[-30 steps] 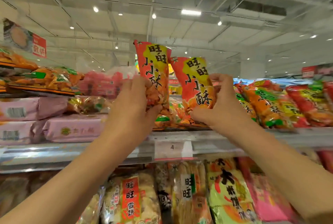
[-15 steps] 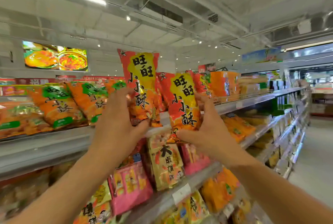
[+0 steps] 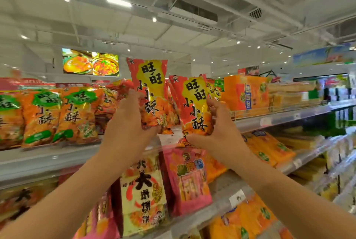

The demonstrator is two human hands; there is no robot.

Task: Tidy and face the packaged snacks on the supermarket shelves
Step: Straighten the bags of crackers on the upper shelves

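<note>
Head view: the left hand [image 3: 125, 123] holds a red-and-yellow snack bag [image 3: 149, 92] upright, its grip curled round the bag's lower part. The right hand [image 3: 221, 133] pinches a second matching bag [image 3: 196, 106] just beside it. Both bags are raised in front of the upper shelf [image 3: 48, 158], with orange-and-green bags [image 3: 77, 115] to their left.

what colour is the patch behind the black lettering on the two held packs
Yellow, on red packs: left pack, right pack. Head view shows it best.
</note>
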